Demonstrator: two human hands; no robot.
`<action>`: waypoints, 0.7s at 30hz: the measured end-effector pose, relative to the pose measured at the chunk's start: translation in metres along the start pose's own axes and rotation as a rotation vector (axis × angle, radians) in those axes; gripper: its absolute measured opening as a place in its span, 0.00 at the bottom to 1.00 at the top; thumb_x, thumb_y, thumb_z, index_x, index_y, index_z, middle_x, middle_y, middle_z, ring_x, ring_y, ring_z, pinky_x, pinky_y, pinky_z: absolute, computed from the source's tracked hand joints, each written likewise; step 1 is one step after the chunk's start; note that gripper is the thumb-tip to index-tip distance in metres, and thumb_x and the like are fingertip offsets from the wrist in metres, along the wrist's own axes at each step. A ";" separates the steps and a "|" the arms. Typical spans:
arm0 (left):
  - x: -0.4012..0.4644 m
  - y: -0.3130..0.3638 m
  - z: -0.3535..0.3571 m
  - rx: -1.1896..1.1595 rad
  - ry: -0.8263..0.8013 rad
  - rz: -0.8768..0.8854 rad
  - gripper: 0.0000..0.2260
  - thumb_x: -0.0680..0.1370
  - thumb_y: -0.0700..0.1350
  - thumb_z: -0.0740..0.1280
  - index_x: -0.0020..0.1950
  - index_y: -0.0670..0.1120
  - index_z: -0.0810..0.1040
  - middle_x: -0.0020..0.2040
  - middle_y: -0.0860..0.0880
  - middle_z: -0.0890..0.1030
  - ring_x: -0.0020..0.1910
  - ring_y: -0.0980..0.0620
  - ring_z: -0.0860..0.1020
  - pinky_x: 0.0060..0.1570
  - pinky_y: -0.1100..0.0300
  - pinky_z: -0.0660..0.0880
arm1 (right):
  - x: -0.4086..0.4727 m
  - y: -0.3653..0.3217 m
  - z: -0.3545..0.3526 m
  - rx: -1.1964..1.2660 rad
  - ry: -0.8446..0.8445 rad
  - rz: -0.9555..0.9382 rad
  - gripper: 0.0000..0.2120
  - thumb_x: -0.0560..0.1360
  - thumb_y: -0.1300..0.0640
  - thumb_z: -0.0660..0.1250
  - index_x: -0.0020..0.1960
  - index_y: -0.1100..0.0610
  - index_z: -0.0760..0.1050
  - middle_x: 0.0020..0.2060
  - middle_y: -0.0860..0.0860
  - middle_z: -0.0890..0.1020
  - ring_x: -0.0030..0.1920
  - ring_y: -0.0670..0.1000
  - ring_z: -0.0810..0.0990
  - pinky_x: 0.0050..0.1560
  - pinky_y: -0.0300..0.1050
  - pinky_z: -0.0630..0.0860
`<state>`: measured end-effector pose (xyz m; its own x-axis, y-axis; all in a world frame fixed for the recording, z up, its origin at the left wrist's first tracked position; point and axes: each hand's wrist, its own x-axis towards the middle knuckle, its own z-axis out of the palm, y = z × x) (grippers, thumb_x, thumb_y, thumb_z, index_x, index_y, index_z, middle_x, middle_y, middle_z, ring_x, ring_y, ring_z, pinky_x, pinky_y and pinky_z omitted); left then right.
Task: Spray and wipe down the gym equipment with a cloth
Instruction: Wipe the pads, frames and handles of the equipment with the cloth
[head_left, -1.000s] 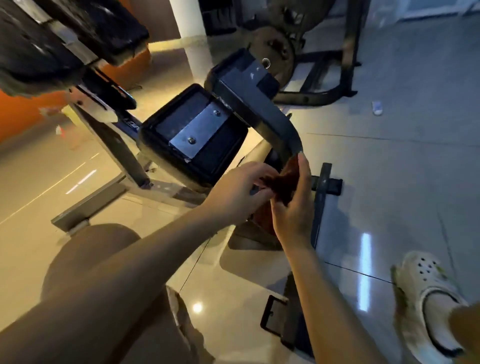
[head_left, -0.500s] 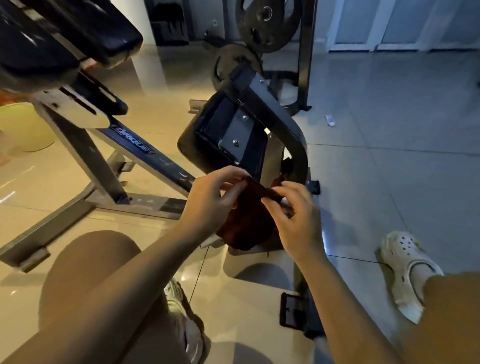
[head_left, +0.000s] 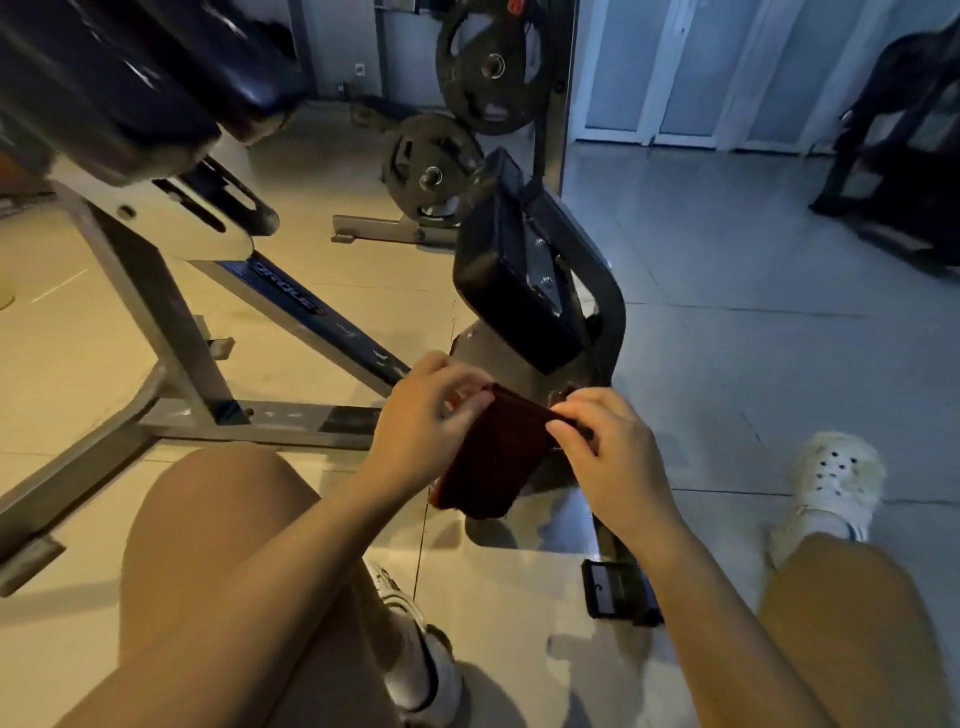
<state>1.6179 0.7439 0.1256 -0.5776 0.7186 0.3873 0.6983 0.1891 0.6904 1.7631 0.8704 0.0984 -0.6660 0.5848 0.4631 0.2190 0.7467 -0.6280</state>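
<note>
dark red cloth (head_left: 496, 457) pinched (top edge) by both hands: left (head_left: 426, 415), right (head_left: 597, 447).

the single head view looked forward and steeply down from a crouching person's head, close above both knees and the hands, taking in the bench frame (head_left: 171, 332), tiled floor (head_left: 727, 322) and far doors (head_left: 691, 67).

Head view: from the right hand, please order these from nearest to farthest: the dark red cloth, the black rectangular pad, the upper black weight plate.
1. Dark red cloth: pinched by the right hand, just left of it.
2. Black rectangular pad: above the hands, on the machine.
3. Upper black weight plate: far back, top of frame.
</note>
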 end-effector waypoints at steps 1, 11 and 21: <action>-0.001 -0.005 -0.007 0.016 0.001 0.007 0.04 0.78 0.46 0.68 0.51 0.52 0.80 0.49 0.54 0.74 0.47 0.56 0.74 0.50 0.59 0.74 | -0.004 -0.008 0.003 -0.018 -0.001 0.007 0.08 0.78 0.57 0.67 0.56 0.57 0.80 0.54 0.46 0.74 0.50 0.39 0.72 0.49 0.22 0.69; 0.001 -0.022 -0.039 -0.203 0.010 -0.056 0.04 0.79 0.46 0.67 0.50 0.54 0.81 0.47 0.56 0.80 0.48 0.57 0.78 0.53 0.50 0.78 | 0.017 -0.066 -0.007 -0.299 -0.182 -0.006 0.11 0.80 0.52 0.63 0.59 0.53 0.78 0.50 0.48 0.80 0.49 0.47 0.77 0.50 0.39 0.74; -0.007 -0.023 -0.058 -0.142 0.021 -0.224 0.05 0.79 0.44 0.66 0.47 0.55 0.77 0.43 0.57 0.79 0.47 0.52 0.81 0.52 0.52 0.79 | 0.016 -0.064 0.020 -0.138 -0.312 0.046 0.05 0.81 0.53 0.61 0.55 0.50 0.74 0.43 0.43 0.77 0.46 0.46 0.79 0.46 0.40 0.81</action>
<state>1.5813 0.6961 0.1424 -0.7207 0.6549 0.2273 0.4869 0.2449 0.8384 1.7238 0.8260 0.1333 -0.8347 0.5093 0.2096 0.3334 0.7702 -0.5436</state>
